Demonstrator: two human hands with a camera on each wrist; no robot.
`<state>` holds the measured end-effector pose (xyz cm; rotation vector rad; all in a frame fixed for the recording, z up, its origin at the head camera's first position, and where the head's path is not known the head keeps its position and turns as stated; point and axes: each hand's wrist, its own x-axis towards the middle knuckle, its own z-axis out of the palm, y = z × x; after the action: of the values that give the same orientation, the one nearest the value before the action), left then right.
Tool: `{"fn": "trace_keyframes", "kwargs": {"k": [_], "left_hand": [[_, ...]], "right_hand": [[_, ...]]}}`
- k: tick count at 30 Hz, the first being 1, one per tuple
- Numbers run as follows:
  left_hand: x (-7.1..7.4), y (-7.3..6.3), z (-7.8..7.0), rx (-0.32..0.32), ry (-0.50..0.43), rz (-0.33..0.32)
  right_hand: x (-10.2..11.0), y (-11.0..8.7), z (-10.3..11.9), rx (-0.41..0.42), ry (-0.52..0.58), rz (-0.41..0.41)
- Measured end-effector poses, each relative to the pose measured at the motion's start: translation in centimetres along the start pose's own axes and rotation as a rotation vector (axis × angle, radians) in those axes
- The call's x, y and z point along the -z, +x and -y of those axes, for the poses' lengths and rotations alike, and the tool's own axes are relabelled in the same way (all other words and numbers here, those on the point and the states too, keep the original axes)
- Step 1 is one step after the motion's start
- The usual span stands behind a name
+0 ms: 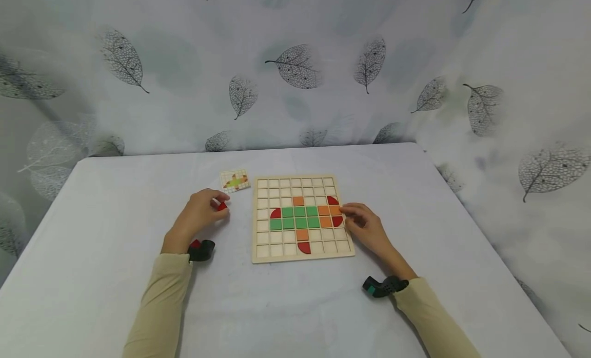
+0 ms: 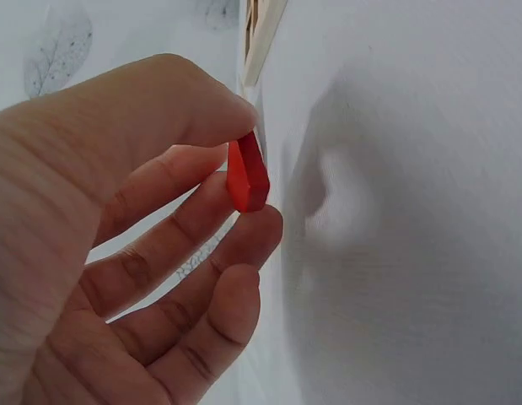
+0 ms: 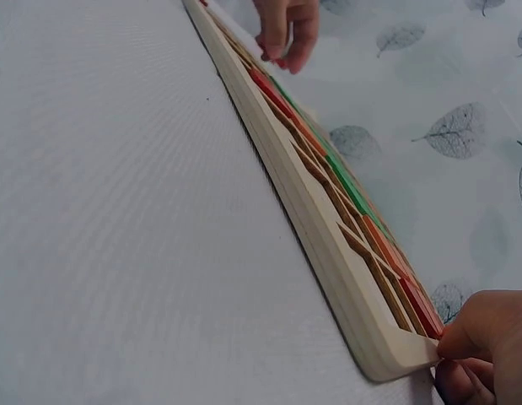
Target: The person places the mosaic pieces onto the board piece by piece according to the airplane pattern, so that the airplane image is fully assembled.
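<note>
My left hand (image 1: 198, 212) is raised just left of the board and pinches a red quarter-round tile (image 2: 248, 173) between thumb and fingertips. The other fingers of that hand curve loosely below it. A square wooden grid board (image 1: 277, 261) lies flat on the table. At its right edge, my right hand (image 1: 369, 232) grips the rim with thumb and fingertips. In the grid sit a block of green tiles (image 1: 300, 217), several orange tiles (image 1: 302, 235) and several red quarter-round tiles (image 1: 304, 247).
A small pattern card (image 1: 234, 181) with a coloured figure on a grid lies beyond the left hand, near the board's upper left corner. White cloth covers the table (image 1: 277, 312). Leaf-printed fabric (image 1: 295, 101) hangs behind and along the right side.
</note>
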<state>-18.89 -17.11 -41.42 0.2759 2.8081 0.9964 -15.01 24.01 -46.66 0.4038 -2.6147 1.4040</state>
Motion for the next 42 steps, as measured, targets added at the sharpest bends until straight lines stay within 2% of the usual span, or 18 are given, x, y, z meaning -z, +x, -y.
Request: {"fn": "trace_keyframes", "kwargs": {"k": [3, 12, 19, 22, 25, 32, 42], "left_hand": [[-0.1, 0.2, -0.3, -0.018, -0.001, -0.008], [-0.3, 0.8, -1.2, -0.137, 0.01, -0.056], [-1.3, 1.6, -2.4, -0.174, 0.001, -0.079], [-1.7, 1.9, -3.1, -0.209, -0.014, -0.088], [-2.1, 2.2, -3.7, -0.254, -0.026, -0.099], [-3.1, 3.0, -5.0, -0.33, -0.047, -0.105], [-4.7, 4.2, -6.4, -0.387, -0.074, -0.075]], "right_hand": [[0.0, 0.0, 0.1, -0.013, -0.008, 0.002], [0.1, 0.0, 0.1, -0.018, -0.015, 0.0], [0.1, -0.1, -0.3, -0.01, 0.004, -0.001], [0.0, -0.1, -0.2, -0.011, -0.001, -0.005], [0.0, -0.1, 0.5, -0.004, -0.01, -0.014], [0.6, -0.4, 4.0, -0.008, 0.002, 0.001], [0.9, -0.4, 4.2, -0.011, 0.002, 0.006]]}}
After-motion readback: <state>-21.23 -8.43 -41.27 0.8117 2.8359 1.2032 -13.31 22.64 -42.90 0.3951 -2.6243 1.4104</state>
